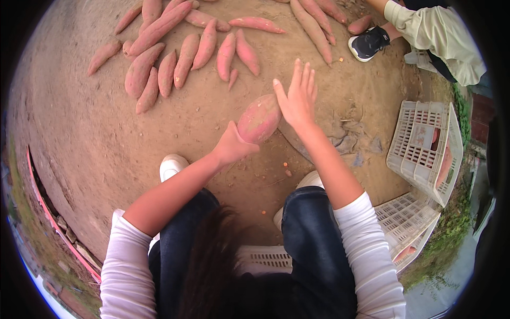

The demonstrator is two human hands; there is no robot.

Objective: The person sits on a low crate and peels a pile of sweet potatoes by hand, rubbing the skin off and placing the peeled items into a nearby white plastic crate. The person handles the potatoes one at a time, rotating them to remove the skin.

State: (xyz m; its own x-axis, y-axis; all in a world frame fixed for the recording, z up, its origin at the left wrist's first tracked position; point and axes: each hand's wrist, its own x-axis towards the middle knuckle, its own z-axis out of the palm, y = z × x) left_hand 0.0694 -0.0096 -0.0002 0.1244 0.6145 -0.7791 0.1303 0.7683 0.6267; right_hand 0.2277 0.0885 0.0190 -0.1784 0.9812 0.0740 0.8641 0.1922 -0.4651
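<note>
My left hand [232, 145] grips a large pink-red sweet potato [260, 118] from below, holding it above the bare soil in the middle of the view. My right hand [297, 95] is flat and open, fingers spread, its palm against the potato's right side. Beyond the hands, a pile of sweet potatoes [175, 58] lies spread on the dirt across the top of the view.
A white slatted plastic crate [425, 149] stands at the right, another white crate [409, 223] below it by my right arm. Another person's sleeve [441, 32] and black shoe [369, 42] are at top right. My white shoes [172, 166] rest on the soil.
</note>
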